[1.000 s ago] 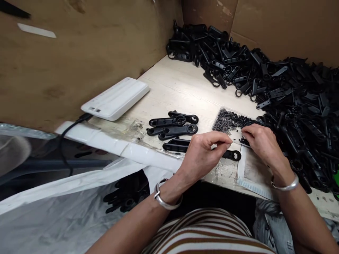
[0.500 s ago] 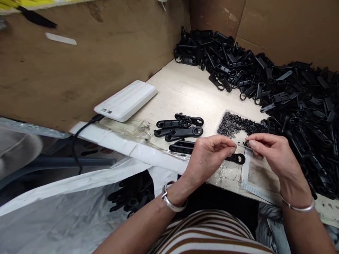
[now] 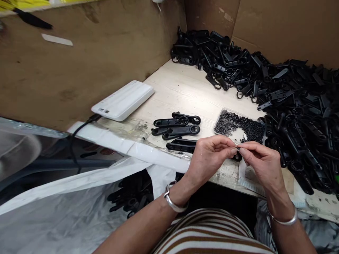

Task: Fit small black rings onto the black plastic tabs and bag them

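Observation:
My left hand [image 3: 212, 157] and my right hand [image 3: 261, 160] meet fingertip to fingertip above the table's front edge. Both are closed in a pinch; what lies between the fingers is very small and cannot be made out. Just beyond them is a clear shallow tray [image 3: 215, 127] of tiny dark and metallic pieces. Several black plastic arms [image 3: 180, 131] with ringed ends lie left of my left hand. One black ringed end shows partly beneath my fingertips, the rest hidden by my hands.
A large heap of black plastic parts [image 3: 280, 91] covers the back and right of the table. A white power bank [image 3: 123, 100] with a black cable lies at the left, beside a cardboard wall [image 3: 79, 67]. More black parts [image 3: 132, 194] sit in a white bag below.
My right hand has moved left, and its fingertips now meet those of my left hand. The view has shifted slightly.

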{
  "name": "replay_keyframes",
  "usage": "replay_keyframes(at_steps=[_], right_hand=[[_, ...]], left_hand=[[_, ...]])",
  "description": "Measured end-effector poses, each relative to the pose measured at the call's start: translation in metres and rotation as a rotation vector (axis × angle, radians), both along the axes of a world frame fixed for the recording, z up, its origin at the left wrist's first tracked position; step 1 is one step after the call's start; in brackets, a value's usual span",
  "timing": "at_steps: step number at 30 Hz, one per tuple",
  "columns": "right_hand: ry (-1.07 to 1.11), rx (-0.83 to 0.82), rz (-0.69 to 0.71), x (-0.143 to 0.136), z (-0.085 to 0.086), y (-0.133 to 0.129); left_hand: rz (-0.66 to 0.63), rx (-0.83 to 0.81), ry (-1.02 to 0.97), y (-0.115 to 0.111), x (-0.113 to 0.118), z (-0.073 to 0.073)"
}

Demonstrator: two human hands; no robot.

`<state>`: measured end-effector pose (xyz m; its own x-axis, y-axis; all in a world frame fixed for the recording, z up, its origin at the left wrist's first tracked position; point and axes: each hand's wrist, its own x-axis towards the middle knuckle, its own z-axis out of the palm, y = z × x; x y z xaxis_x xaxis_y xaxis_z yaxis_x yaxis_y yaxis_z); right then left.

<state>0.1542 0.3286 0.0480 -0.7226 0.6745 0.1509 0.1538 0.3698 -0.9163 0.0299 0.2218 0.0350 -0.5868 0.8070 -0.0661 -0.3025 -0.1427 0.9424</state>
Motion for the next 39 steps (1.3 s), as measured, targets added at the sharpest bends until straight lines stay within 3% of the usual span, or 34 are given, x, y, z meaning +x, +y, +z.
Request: replay_keyframes(at_steps=[4,9,19,25,29,32,36,39], right_hand=[[-0.022,0.131,0.024,0.000,-0.001,-0.001],[-0.076,0.172,-0.070,-0.001,0.001,-0.007],[-0.075,0.295,-0.067,0.001,0.002,-0.018],[-0.120,0.316,-0.048,0.000,0.000,-0.014],[-0.145,0.363,-0.070,0.003,-0.002,-0.012],[-0.171,0.378,-0.102,0.015,-0.004,-0.007],[-0.213,0.497,-0.107,0.035,-0.013,0.001],[-0.226,0.578,-0.065,0.044,-0.019,0.001]], left_hand=[[-0.007,0.001,0.020,0.000,-0.001,-0.001],[0.035,-0.015,0.122,0.001,0.001,-0.001],[0.145,-0.047,0.627,-0.003,0.008,-0.002],[0.135,-0.023,0.787,-0.003,0.008,-0.004],[0.065,-0.046,0.901,-0.008,0.004,-0.003],[0.007,-0.062,1.122,-0.015,-0.002,-0.005],[-0.152,-0.220,1.433,-0.022,-0.009,-0.010],[-0.263,-0.294,1.475,-0.021,-0.010,-0.014]])
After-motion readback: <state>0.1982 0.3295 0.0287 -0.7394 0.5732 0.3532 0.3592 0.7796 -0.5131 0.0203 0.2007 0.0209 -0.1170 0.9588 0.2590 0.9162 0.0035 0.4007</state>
